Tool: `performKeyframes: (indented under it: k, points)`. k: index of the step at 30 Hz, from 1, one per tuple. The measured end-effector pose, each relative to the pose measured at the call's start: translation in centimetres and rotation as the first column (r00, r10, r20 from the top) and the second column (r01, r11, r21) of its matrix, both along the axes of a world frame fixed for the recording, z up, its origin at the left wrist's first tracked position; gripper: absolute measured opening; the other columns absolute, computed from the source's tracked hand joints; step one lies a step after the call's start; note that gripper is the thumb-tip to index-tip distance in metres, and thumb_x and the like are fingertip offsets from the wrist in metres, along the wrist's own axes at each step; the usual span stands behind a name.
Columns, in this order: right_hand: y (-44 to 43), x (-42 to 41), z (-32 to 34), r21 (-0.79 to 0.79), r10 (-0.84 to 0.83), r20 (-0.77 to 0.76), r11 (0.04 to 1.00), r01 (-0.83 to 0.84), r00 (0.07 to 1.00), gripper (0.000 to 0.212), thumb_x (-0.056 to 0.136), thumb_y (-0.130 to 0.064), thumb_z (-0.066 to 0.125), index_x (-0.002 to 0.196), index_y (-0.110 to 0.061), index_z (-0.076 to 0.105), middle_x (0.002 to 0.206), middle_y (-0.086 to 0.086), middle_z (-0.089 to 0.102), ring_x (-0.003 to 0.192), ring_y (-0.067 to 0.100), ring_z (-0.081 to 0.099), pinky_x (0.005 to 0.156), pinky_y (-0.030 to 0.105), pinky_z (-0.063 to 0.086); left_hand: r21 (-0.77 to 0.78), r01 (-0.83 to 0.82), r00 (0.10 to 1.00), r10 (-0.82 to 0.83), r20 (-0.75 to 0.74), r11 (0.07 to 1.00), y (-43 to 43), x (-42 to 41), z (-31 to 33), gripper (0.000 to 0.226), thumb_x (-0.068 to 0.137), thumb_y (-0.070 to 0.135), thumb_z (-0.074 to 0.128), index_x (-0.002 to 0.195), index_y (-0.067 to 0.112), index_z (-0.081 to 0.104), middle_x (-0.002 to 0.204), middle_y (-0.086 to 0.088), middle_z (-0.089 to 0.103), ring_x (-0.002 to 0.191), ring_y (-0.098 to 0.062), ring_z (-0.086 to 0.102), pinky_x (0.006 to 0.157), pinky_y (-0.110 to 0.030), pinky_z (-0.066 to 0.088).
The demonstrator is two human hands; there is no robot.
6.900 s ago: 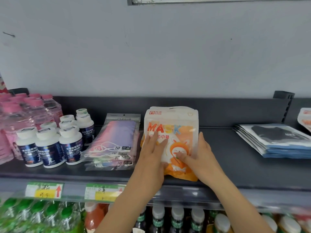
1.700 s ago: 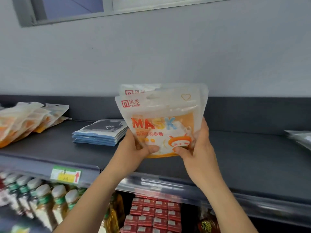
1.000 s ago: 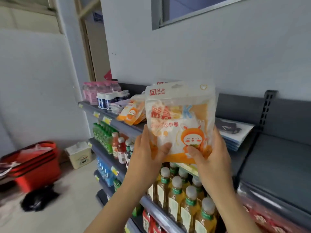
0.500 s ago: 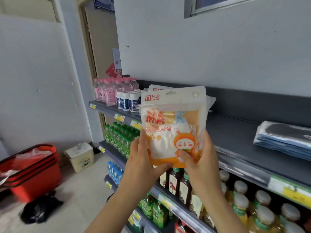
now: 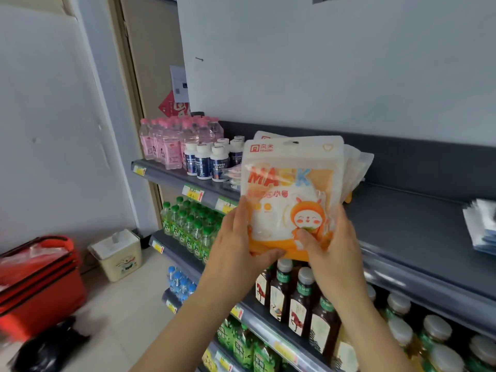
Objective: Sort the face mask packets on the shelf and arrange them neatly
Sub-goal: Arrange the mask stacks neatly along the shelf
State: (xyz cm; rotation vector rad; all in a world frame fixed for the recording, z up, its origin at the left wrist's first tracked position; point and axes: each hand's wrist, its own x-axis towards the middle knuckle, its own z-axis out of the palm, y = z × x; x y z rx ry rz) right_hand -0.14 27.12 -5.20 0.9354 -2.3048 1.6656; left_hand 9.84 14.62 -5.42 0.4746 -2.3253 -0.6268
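I hold a glossy white-and-orange plastic face mask packet (image 5: 291,189) upright, in the air in front of the dark grey metal shelf (image 5: 402,224). It is printed with "MASK" and a cartoon face. My left hand (image 5: 239,253) grips its lower left corner and my right hand (image 5: 331,251) its lower right, both thumbs pressed on the front. More packets of the same kind (image 5: 358,165) fan out behind it; I cannot tell whether I hold them or they rest on the shelf. A pile of flat blue-and-white packets (image 5: 481,226) lies on the shelf at the far right. White-capped dark blue bottles (image 5: 204,163) and pink bottles (image 5: 166,146) stand at its left end.
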Motion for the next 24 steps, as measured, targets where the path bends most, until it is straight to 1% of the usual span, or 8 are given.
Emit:
performKeyframes:
  k: [2,5,8,12,16,18,20,24]
  points:
    - [-1.0,-1.7,0.2,0.005,-0.04,0.004,0.999,0.04,0.999,0.076,0.086,-0.032,0.062,0.148,-0.027,0.018,0.135,0.001,0.04,0.122,0.016,0.045,0.092,0.029,0.039,-0.019,0.042,0.999,-0.042,0.015,0.999,-1.4,-2.2,0.5,0.109,0.073,0.051,0.072,0.15,0.024,0.0,0.151,0.001,0.025,0.135,-0.016,0.032,0.108,-0.033,0.035]
    - [-2.6,-3.8,0.9,-0.006,-0.113,0.003,0.994,0.113,0.994,0.088,0.087,-0.033,0.061,0.15,-0.028,0.0,0.142,0.003,0.035,0.126,0.021,0.042,0.095,0.035,0.039,-0.017,0.125,0.992,-0.124,0.014,0.992,-3.6,-5.6,1.5,0.1,0.078,0.053,0.065,0.15,0.027,0.001,0.152,0.006,0.023,0.136,-0.009,0.029,0.107,-0.023,0.031]
    - [-4.1,-5.3,1.5,0.008,-0.179,0.008,0.984,0.179,0.984,0.092,0.088,-0.037,0.057,0.145,-0.039,-0.015,0.146,0.002,0.03,0.125,0.023,0.043,0.094,0.04,0.042,-0.045,0.175,0.984,-0.173,0.052,0.984,-5.6,-8.9,1.9,0.092,0.081,0.057,0.057,0.15,0.03,0.003,0.154,0.006,0.021,0.136,-0.013,0.031,0.109,-0.03,0.034]
    - [-5.3,-6.2,1.2,0.324,-0.293,-0.202,0.88,0.346,0.934,0.081,0.087,-0.059,0.035,0.137,-0.044,-0.028,0.133,0.002,0.028,0.109,0.021,0.051,0.074,0.034,0.044,-0.066,0.239,0.966,-0.23,0.116,0.969,-7.9,-11.9,0.7,0.092,0.078,0.073,0.039,0.15,0.03,0.0,0.155,0.004,0.018,0.139,-0.014,0.025,0.111,-0.037,0.032]
    - [-5.7,-6.6,0.6,0.462,-0.326,-0.317,0.767,0.445,0.891,0.094,0.082,-0.068,0.032,0.13,-0.037,-0.043,0.138,0.001,0.018,0.118,0.016,0.041,0.074,0.027,0.044,-0.26,0.15,0.987,-0.127,0.102,0.954,-9.0,-13.5,-0.7,0.09,0.078,0.081,0.016,0.149,0.027,0.005,0.152,-0.002,0.027,0.133,-0.022,0.032,0.105,-0.04,0.034]
    - [-5.7,-6.7,0.6,0.46,-0.362,-0.318,0.749,0.477,0.876,0.099,0.08,-0.069,0.037,0.129,-0.039,-0.043,0.145,0.001,0.007,0.127,0.015,0.033,0.077,0.028,0.047,-0.342,0.138,0.99,-0.136,0.028,0.93,-9.1,-14.2,-0.6,0.086,0.083,0.077,0.023,0.147,0.019,0.017,0.149,-0.007,0.033,0.129,-0.026,0.037,0.101,-0.042,0.038]
    - [-5.7,-6.7,0.7,0.448,-0.406,-0.3,0.739,0.503,0.863,0.101,0.08,-0.067,0.042,0.128,-0.041,-0.043,0.148,-0.001,-0.006,0.132,0.015,0.028,0.08,0.029,0.048,-0.368,0.221,0.966,-0.254,-0.043,0.903,-9.1,-14.9,-0.4,0.081,0.086,0.067,0.038,0.145,0.014,0.025,0.151,-0.006,0.027,0.135,-0.025,0.032,0.106,-0.041,0.033]
    - [-6.2,-6.4,0.7,0.451,-0.461,-0.288,0.708,0.543,0.84,0.099,0.081,-0.068,0.041,0.129,-0.043,-0.042,0.151,-0.006,-0.014,0.137,0.013,0.022,0.087,0.03,0.047,-0.358,0.425,0.882,-0.469,-0.045,0.832,-9.6,-16.0,-0.7,0.061,0.088,0.055,0.039,0.143,0.037,0.022,0.158,0.005,0.009,0.145,-0.024,0.012,0.113,-0.041,0.015]
